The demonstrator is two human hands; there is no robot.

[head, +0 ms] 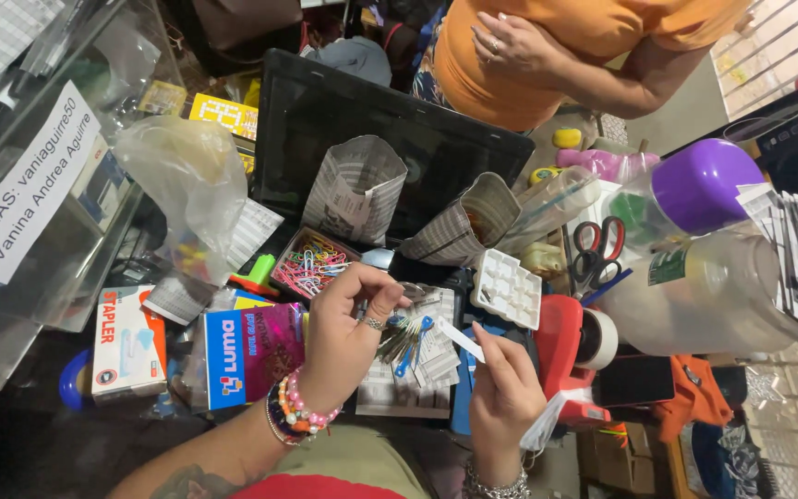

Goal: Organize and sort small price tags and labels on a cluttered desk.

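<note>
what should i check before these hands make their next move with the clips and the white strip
1. Left hand has the bundle of clips pinched: ok, thumb and fingers close on its top end.
2. Right hand has the white strip held: ok, its lower end sits between the fingertips.
3. Strip touching the clips: cannot tell, the tip lies close beside them.
4. Box of coloured paper clips open and near: ok, just above the left hand.
5. Red tape dispenser beside the right hand: ok, roll in place.
6. Other person's hand clear of the work: ok, up against the orange shirt.
</note>
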